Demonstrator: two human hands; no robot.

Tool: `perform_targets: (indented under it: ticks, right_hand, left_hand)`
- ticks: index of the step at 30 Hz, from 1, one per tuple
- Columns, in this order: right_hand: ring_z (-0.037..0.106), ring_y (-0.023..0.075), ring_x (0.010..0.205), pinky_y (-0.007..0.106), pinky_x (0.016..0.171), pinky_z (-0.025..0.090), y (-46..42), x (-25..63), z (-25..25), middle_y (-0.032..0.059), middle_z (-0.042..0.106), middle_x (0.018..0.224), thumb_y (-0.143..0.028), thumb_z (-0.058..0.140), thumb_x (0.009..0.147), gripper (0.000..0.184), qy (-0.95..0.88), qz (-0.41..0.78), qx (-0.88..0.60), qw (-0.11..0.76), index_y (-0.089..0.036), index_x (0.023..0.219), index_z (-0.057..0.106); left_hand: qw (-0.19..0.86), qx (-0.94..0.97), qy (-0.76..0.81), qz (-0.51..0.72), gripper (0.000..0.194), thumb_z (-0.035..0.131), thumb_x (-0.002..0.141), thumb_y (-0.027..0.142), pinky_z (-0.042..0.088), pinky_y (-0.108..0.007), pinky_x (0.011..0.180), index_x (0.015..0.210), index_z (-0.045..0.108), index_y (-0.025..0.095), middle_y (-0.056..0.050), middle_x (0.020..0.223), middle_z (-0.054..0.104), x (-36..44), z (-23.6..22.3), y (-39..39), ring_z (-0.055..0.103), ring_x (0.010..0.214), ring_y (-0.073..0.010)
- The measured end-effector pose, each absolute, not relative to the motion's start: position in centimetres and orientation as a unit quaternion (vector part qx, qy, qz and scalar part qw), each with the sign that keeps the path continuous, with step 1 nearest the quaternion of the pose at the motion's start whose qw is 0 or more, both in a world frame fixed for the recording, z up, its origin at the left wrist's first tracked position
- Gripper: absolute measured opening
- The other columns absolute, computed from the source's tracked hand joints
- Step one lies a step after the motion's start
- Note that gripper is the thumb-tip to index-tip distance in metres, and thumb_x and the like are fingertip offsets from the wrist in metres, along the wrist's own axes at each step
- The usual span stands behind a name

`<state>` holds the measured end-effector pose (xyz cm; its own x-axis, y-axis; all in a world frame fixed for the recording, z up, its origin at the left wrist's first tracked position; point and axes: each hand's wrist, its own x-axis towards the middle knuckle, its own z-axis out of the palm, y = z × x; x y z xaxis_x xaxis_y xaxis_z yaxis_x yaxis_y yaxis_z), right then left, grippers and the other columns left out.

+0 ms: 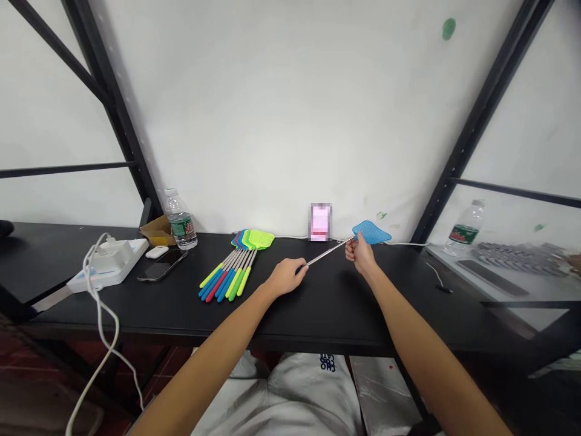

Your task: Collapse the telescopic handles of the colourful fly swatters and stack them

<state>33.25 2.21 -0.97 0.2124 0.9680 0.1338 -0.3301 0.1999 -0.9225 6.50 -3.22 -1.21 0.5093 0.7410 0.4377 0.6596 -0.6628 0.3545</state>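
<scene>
A blue fly swatter with a metal rod is held slantwise above the black desk. My left hand is wrapped round its handle, which is mostly hidden in the fist. Near the swatter's head, my right hand is closed on the upper end of the rod. The mesh head points to the right. Left of my left hand, several fly swatters lie fanned in a row, with handles in yellow, blue, red and green and their heads overlapping toward the wall.
A water bottle, a phone, a white case and a cardboard box are at the left, beside a power strip with cables. A blurred pink screen leans on the wall. Another bottle stands right.
</scene>
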Motion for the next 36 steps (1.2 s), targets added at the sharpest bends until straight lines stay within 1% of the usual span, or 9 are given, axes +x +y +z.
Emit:
perform_targets:
  ticks: [5, 11, 20, 30, 36]
  right_hand:
    - [0.027, 0.0065, 0.034, 0.021, 0.031, 0.019, 2.2, 33.1, -0.9, -0.0052, 0.036, 0.047, -0.068, 0.042, 0.087, 0.050, -0.393, 0.490, -0.394, 0.671, -0.022, 0.068, 0.040]
    - [0.028, 0.0066, 0.034, 0.019, 0.032, 0.020, 2.2, 33.3, -1.1, -0.0064, 0.036, 0.048, -0.068, 0.043, 0.086, 0.048, -0.405, 0.478, -0.390, 0.675, -0.021, 0.073, 0.044]
    - [0.027, 0.0067, 0.033, 0.019, 0.031, 0.020, 2.2, 33.2, -1.0, -0.0062, 0.036, 0.047, -0.069, 0.043, 0.086, 0.049, -0.409, 0.477, -0.396, 0.670, -0.022, 0.072, 0.045]
    - [0.029, 0.0060, 0.034, 0.018, 0.032, 0.019, 1.9, 33.1, -1.1, -0.0047, 0.040, 0.046, -0.064, 0.054, 0.083, 0.046, -0.443, 0.438, -0.413, 0.665, -0.020, 0.071, 0.050]
    - [0.029, 0.0058, 0.034, 0.018, 0.032, 0.019, 1.7, 32.2, -0.9, -0.0045, 0.039, 0.043, -0.055, 0.055, 0.084, 0.040, -0.423, 0.434, -0.400, 0.688, -0.019, 0.067, 0.050]
  left_hand:
    - [0.083, 0.865, 0.402, 0.288, 0.028, 0.042, 0.095, 0.038, 0.037, -0.024, 0.065, 0.088, 0.064, 0.020, -0.002, 0.075, 0.064, 6.5, -1.1, -3.4, 0.057, 0.068, -0.0151]
    - [0.078, 0.870, 0.396, 0.284, 0.029, 0.042, 0.095, 0.038, 0.037, -0.024, 0.065, 0.088, 0.064, 0.021, -0.002, 0.074, 0.063, 6.5, -1.1, -3.4, 0.056, 0.067, -0.0150]
    - [0.075, 0.870, 0.401, 0.278, 0.029, 0.042, 0.095, 0.038, 0.038, -0.025, 0.065, 0.088, 0.064, 0.021, -0.002, 0.075, 0.064, 6.5, -1.2, -3.4, 0.057, 0.068, -0.0154]
    - [0.063, 0.870, 0.402, 0.278, 0.029, 0.040, 0.096, 0.038, 0.036, -0.024, 0.064, 0.087, 0.062, 0.021, -0.002, 0.076, 0.064, 6.6, -1.4, -3.3, 0.058, 0.069, -0.0158]
    - [0.045, 0.868, 0.406, 0.280, 0.028, 0.040, 0.096, 0.037, 0.036, -0.025, 0.065, 0.086, 0.061, 0.022, -0.003, 0.076, 0.064, 6.7, -1.7, -3.4, 0.059, 0.071, -0.0173]
